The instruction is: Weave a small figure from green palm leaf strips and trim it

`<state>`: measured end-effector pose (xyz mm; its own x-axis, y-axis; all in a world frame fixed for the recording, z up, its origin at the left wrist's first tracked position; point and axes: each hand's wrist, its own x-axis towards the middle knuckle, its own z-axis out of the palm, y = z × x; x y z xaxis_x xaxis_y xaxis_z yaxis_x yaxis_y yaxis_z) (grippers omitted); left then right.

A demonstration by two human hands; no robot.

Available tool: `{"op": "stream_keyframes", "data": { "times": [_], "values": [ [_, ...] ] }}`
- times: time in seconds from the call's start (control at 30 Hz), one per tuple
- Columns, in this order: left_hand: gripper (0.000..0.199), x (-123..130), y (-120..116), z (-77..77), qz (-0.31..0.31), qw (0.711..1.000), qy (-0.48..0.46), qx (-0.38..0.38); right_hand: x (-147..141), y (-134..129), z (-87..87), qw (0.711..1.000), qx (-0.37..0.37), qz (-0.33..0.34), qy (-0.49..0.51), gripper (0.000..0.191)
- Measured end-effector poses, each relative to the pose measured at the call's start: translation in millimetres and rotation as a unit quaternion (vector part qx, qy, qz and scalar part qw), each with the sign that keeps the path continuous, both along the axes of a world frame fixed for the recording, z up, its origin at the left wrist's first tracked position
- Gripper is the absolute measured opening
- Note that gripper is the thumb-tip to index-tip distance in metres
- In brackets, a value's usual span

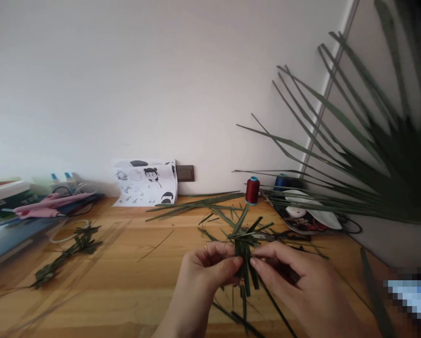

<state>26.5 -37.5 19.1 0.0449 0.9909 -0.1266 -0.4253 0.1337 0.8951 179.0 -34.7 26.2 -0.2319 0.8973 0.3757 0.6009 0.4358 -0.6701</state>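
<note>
Leaf-strip bundle sits near side of the wooden table, a bit right of ctr, up off the surface betw. both hands, strips splaying far and near. L hand has it pinched betw. thumb and fingers on its left side; R hand pinches the right edge w/ thumb and fingertips (exact strip hidden, can't tell which). Looks v. light; strips prob. springy lengthwise but thin, so they'd bend easily, crease if squeezed hard, maybe split along the grain. Surface looks smooth, so strips could slide past each other. Best hold: flat pinch at the middle where they cross, not the loose tips. Loose cuttings lie around it; red thread spool stands beyond, w/ a dark tray of bits to its right. Big fan leaf spreads at far right, a knotted leaf piece lies left, and printed sheets lean on the wall.
</note>
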Motion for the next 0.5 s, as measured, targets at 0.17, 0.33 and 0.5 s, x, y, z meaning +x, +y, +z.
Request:
{"op": "stream_keyframes", "data": {
  "times": [0.17,0.33,0.5],
  "values": [
    [0.012,1,3,-0.8,0.013,0.999,-0.029,-0.033,2,4,-5.1,0.999,0.037,0.004,-0.011,0.016],
    [0.014,0,2,-3.1,-0.036,0.999,-0.031,-0.020,2,4,-8.9,0.996,0.077,0.003,-0.033,0.014],
    [0.016,0,4,-8.7,-0.057,0.998,-0.026,-0.009,0,4,-11.4,0.997,0.065,0.012,-0.033,0.015]
  ]
}}
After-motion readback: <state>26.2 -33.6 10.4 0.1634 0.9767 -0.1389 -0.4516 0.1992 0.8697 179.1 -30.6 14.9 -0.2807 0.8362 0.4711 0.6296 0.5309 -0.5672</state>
